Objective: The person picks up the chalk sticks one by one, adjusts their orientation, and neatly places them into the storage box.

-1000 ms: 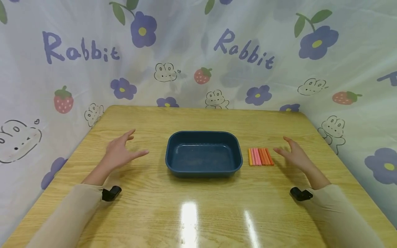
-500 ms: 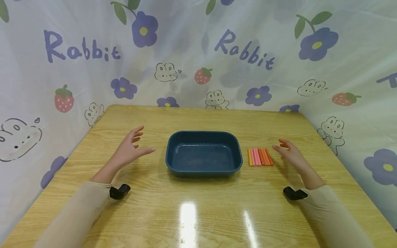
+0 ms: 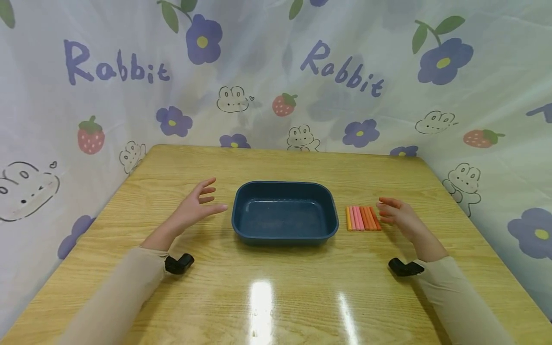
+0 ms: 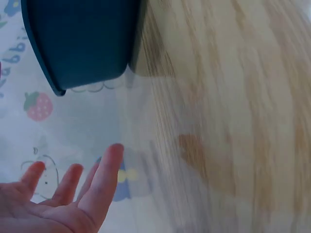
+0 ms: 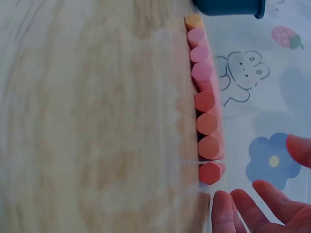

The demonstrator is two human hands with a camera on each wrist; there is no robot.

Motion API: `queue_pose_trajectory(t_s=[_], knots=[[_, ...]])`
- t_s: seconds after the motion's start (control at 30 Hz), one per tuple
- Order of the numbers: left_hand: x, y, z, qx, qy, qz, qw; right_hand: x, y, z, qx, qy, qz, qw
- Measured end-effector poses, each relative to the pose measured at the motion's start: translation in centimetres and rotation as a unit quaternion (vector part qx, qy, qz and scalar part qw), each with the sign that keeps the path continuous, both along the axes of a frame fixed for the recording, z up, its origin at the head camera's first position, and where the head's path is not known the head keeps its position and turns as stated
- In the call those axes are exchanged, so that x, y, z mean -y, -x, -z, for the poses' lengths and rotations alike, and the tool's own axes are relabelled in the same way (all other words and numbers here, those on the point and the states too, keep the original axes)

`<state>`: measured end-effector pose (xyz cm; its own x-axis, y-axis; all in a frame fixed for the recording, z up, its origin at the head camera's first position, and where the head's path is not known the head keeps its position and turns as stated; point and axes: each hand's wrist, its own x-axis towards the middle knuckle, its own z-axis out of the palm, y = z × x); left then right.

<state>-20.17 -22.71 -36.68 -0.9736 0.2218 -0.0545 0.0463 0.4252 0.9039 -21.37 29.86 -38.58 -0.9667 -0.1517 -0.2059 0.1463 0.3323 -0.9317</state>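
Tabletop (image 3: 207, 297): gap between left hand (image 3: 191, 211), tray rim (image 3: 284, 240); right hand (image 3: 404, 220) seemingly off sticks (image 3: 363, 218).

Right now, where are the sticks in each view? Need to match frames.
Head: right of centre, sticks in a row just right of the tray.
Left wrist: not in it.
Right wrist: column right of centre, yellow end uppermost.
Shared landmark: tray; top left in left wrist, top edge in right wrist.
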Motion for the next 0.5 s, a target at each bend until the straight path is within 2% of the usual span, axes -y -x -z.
queue_pose_trajectory(t_s=[0.1, 0.23, 0.33, 0.5], knots=[[-0.5, 0.1, 0.3, 0.026, -0.043, 0.018, 0.9986, -0.2, 0.1, 0.4, -0.005, -0.007, -0.014, 1.000], [-1.1, 0.4, 0.7, 0.060, -0.100, 0.039, 0.9925, -0.4, 0.2, 0.9, -0.014, -0.057, -0.031, 0.998], [-1.5, 0.5, 0.9, 0.081, -0.122, 0.044, 0.9882, -0.4, 0.3, 1.1, -0.015, -0.078, -0.038, 0.996], [-2.0, 0.6, 1.0, 0.105, -0.138, 0.048, 0.9837, -0.3, 0.6, 1.2, -0.008, -0.072, -0.048, 0.996]])
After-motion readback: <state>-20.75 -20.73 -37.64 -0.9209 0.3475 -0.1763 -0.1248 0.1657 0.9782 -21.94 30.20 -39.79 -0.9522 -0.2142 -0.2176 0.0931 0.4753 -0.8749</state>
